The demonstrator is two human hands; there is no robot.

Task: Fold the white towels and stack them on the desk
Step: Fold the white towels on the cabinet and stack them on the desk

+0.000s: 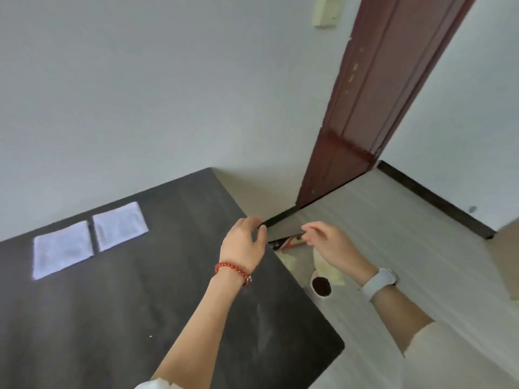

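Two folded white towels lie flat side by side on the dark desk [168, 290] near its far edge by the wall, the left towel [63, 249] just apart from the right towel [120, 226]; the left hand [243, 242], with a red bead bracelet [233, 272] at the wrist, hovers over the desk's right edge with loosely curled fingers, holding nothing; the right hand [330, 244], with a pale wristwatch [380, 282], hangs beyond the desk over the floor, fingers relaxed and empty; a small cup [321, 286] sits on the floor below.

Pale wall [140, 80]; dark red door [365, 108]; striped floor [393, 248]
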